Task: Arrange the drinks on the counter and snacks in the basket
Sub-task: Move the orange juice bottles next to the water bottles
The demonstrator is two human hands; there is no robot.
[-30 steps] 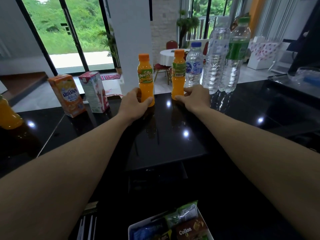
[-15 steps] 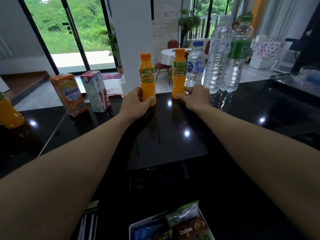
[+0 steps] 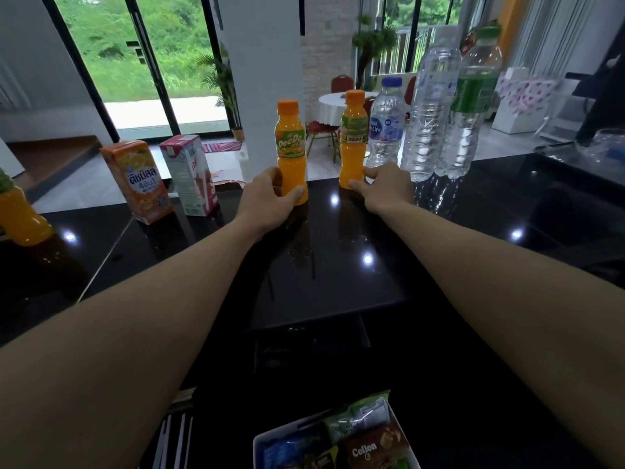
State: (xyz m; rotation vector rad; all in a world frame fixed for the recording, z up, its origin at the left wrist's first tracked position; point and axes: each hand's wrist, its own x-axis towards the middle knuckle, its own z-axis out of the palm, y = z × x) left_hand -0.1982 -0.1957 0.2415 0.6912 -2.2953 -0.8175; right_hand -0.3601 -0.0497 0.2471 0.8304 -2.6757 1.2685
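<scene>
Two small orange juice bottles stand upright on the black counter [image 3: 338, 265]. My left hand [image 3: 267, 201] grips the base of the left juice bottle [image 3: 291, 143]. My right hand [image 3: 382, 189] pinches the base of the right juice bottle [image 3: 353, 140] between thumb and fingers. To its right stand a small water bottle [image 3: 385, 126] and two tall water bottles [image 3: 431, 113], one with a green label [image 3: 473, 103]. At the bottom edge sits the white basket [image 3: 260, 445], holding snack packs [image 3: 372, 445].
Left of my hands stand an orange carton [image 3: 140, 181] and a pink-and-white carton [image 3: 189, 174]. A third juice bottle [image 3: 20, 218] is at the far left edge. A dark tray with a clear container [image 3: 581, 157] lies at the far right.
Both hands stay on their juice bottles at the bases. The left bottle has turned slightly, its label now facing me more. The spacing between the bottles is about the same.
</scene>
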